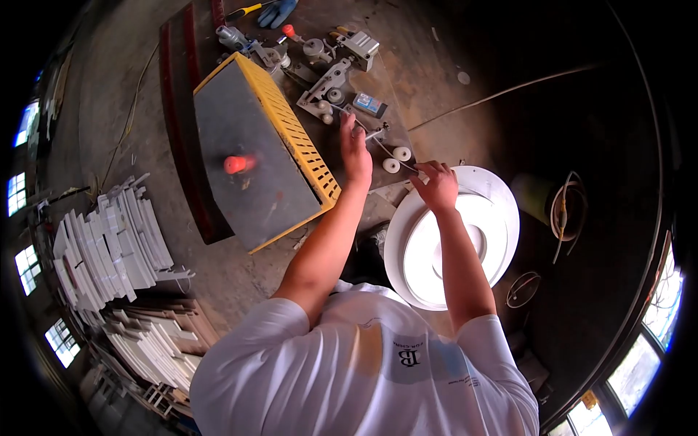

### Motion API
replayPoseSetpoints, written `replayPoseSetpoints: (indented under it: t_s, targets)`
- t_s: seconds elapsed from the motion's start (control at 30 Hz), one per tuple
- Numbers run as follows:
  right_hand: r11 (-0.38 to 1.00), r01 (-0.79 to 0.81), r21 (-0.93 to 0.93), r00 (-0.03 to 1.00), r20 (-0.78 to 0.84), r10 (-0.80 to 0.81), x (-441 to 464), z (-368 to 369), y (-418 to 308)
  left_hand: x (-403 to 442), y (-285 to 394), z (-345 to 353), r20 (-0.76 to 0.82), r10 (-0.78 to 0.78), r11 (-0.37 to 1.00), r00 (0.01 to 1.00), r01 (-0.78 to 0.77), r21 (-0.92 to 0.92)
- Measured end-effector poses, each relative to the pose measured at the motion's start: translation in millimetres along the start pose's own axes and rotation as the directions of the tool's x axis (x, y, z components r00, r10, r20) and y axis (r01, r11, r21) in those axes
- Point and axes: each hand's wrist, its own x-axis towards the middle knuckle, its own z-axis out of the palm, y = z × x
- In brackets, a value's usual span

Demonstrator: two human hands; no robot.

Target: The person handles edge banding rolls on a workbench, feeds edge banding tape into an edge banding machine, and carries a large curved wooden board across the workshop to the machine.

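Observation:
A thin wire (383, 149) runs from the machine's metal guide wheels, past two white rollers (396, 160), toward a large white spool (488, 190). My left hand (355, 154) is at the wire beside the guide wheels, its fingers close together around it. Near the white rollers, my right hand (438, 184) pinches the wire's other stretch above the spool's rim. My right forearm crosses over the spool and hides part of it. The metal wheel assembly (325, 91) sits just beyond my left fingertips.
Left of my arm stands a grey machine housing (251, 167) with a yellow slotted side and an orange-red knob (235, 165). A blue and white box (369, 105) lies on the bench. White strips (116, 240) are stacked at left. A bucket (568, 207) stands at right.

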Motion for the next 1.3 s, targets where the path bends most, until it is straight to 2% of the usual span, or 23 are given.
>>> replayPoseSetpoints:
  t_s: [0.13, 0.17, 0.23, 0.27, 0.3, 0.33, 0.4, 0.43, 0.5, 0.6, 0.7, 0.77, 0.8, 0.87, 0.93, 1.03, 1.1, 1.13, 1.2, 1.23, 1.3]
  targets:
    - [1.000, 0.022, 0.009, 0.998, -0.055, -0.021, 6.8, -24.8, -12.8, -29.4, 3.1, -10.9, 0.054, 0.129, 0.966, 0.990, -0.137, 0.219]
    - [0.998, 0.042, 0.045, 0.993, -0.109, -0.037, 14.3, -31.2, -22.6, -41.6, -0.3, -20.1, 0.122, 0.150, 0.944, 0.981, -0.179, 0.279]
    - [0.996, 0.071, 0.051, 0.987, -0.146, -0.063, 35.1, -36.3, -46.9, -83.9, 24.1, -35.7, 0.199, -0.002, 0.958, 0.980, -0.055, 0.280]
    - [0.995, 0.085, 0.056, 0.983, -0.169, -0.075, 47.4, -37.7, -61.4, -99.3, 16.0, -53.1, 0.283, 0.085, 0.930, 0.955, -0.178, 0.321]
    - [0.992, 0.120, 0.048, 0.975, -0.194, -0.108, 61.1, -39.7, -80.2, -118.5, 15.9, -66.0, 0.294, -0.056, 0.966, 0.954, -0.023, 0.257]
    - [0.982, 0.189, 0.014, 0.965, -0.189, -0.183, 88.4, -32.2, -104.1, -142.6, 9.7, -101.4, 0.381, -0.140, 0.941, 0.914, 0.004, 0.337]
    - [0.977, 0.193, -0.096, 0.977, -0.076, -0.200, 115.9, -18.6, -125.6, -159.9, 19.7, -132.2, 0.381, -0.219, 0.883, 0.898, 0.017, 0.468]
    - [0.960, 0.181, -0.213, 0.983, 0.082, -0.166, 129.6, -11.3, -136.2, -165.7, 25.3, -147.9, 0.378, -0.288, 0.833, 0.880, 0.036, 0.552]
    - [0.875, 0.210, -0.436, 0.928, 0.370, -0.038, 156.4, 0.8, -152.4, -171.9, 26.1, -175.9, 0.362, -0.278, 0.820, 0.890, 0.024, 0.571]
    - [0.871, 0.140, -0.471, 0.838, 0.525, 0.149, 177.5, 26.1, -156.9, -174.5, 18.3, -221.0, 0.329, -0.295, 0.785, 0.897, 0.031, 0.618]
    - [0.867, 0.189, -0.462, 0.773, 0.614, 0.158, 180.4, 35.1, -157.3, -181.0, -25.0, -282.4, 0.282, -0.240, 0.693, 0.929, -0.040, 0.720]
    - [0.853, 0.285, -0.438, 0.742, 0.664, 0.093, 180.3, 39.2, -157.4, -181.8, -34.7, -298.9, 0.226, -0.162, 0.569, 0.961, -0.097, 0.817]
    - [0.844, 0.329, -0.424, 0.721, 0.690, 0.066, 177.8, 40.6, -157.7, -180.3, -34.2, -302.0, 0.272, -0.085, 0.546, 0.959, -0.184, 0.818]
    - [0.851, 0.328, -0.410, 0.733, 0.679, 0.044, 177.6, 42.1, -157.1, -172.7, -35.7, -305.1, 0.372, 0.068, 0.478, 0.926, -0.358, 0.802]
    - [0.872, 0.301, -0.387, 0.754, 0.656, 0.031, 179.3, 44.0, -154.0, -177.5, -50.6, -313.7, 0.320, -0.034, 0.510, 0.947, -0.259, 0.820]
    - [0.903, 0.246, -0.352, 0.790, 0.613, 0.024, 180.2, 52.3, -151.3, -183.7, -76.3, -328.1, 0.318, -0.062, 0.493, 0.946, -0.248, 0.834]
    - [0.900, 0.237, -0.364, 0.805, 0.593, 0.028, 178.7, 54.1, -149.9, -188.0, -86.3, -333.8, 0.273, -0.103, 0.628, 0.956, -0.150, 0.763]
    - [0.904, 0.215, -0.369, 0.815, 0.578, 0.042, 177.7, 54.2, -149.2, -188.9, -89.6, -336.1, 0.225, -0.162, 0.751, 0.961, -0.028, 0.659]
    - [0.910, 0.177, -0.375, 0.835, 0.547, 0.063, 176.5, 53.5, -150.7, -185.8, -95.3, -337.9, 0.227, -0.163, 0.753, 0.960, -0.028, 0.657]
    - [0.904, 0.161, -0.396, 0.850, 0.521, 0.077, 176.4, 52.4, -152.6, -182.6, -96.9, -338.8, 0.274, -0.105, 0.631, 0.956, -0.149, 0.762]
    - [0.892, 0.136, -0.430, 0.877, 0.471, 0.093, 170.9, 48.1, -156.4, -179.3, -93.3, -342.1, 0.342, -0.050, 0.494, 0.938, -0.274, 0.825]
